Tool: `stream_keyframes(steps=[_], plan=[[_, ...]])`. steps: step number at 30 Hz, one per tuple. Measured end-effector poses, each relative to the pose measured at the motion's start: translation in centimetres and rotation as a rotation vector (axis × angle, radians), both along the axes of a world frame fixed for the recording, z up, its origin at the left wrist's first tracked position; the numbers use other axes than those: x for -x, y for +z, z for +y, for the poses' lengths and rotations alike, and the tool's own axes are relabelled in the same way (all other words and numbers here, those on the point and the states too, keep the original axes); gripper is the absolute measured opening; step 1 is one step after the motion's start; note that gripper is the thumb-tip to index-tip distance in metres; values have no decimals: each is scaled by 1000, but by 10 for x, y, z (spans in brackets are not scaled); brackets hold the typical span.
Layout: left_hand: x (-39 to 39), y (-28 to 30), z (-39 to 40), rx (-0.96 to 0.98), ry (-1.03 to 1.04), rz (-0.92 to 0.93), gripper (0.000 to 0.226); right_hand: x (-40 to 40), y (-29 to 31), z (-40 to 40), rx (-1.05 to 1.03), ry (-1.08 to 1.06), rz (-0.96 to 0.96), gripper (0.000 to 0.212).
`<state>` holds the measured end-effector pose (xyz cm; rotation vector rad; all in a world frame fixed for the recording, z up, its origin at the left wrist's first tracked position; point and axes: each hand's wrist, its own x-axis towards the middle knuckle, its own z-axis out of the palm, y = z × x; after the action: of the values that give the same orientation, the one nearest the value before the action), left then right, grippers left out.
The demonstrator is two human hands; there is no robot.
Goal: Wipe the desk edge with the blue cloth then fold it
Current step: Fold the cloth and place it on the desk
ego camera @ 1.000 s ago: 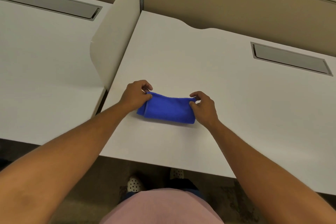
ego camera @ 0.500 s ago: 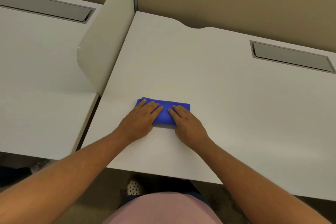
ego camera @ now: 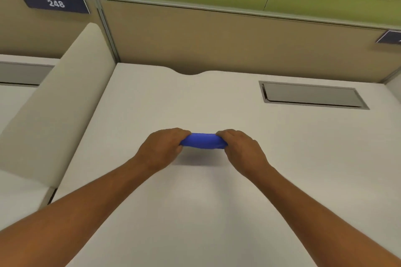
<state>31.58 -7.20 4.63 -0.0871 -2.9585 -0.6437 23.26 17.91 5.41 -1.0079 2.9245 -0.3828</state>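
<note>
White desk surface [ego camera: 217, 212] fills most of my head view, and it is bare all around the hands, with much free room toward me and to the right. On the left, a cream divider panel [ego camera: 65, 115] stands along the desk side, and at the back a tan partition wall [ego camera: 217, 39] closes the far edge, which has a small curved notch. I see a grey cable flap [ego camera: 312, 95] set flat in the desk at the back right, well apart from the hands. On the wall at upper left a dark label [ego camera: 56, 3] reads 248. The blue cloth [ego camera: 204, 141] is near the desk middle, bunched in a short roll, its long axis going left to right. My left hand [ego camera: 161, 149] is closed around its left end and my right hand [ego camera: 242, 150] is closed around its right end. A shadow lies on the desk below the cloth, so it seems lifted a little.
</note>
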Motion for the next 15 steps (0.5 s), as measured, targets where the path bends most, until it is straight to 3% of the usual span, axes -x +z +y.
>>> stream_keyframes(steps=[10,15], plan=[[210,10,31,-11,-22,46,33,197,30,40,-29,-30,23,41],[308,4,30,133,-8,129,29,294,23,34,21,-54,53,47]])
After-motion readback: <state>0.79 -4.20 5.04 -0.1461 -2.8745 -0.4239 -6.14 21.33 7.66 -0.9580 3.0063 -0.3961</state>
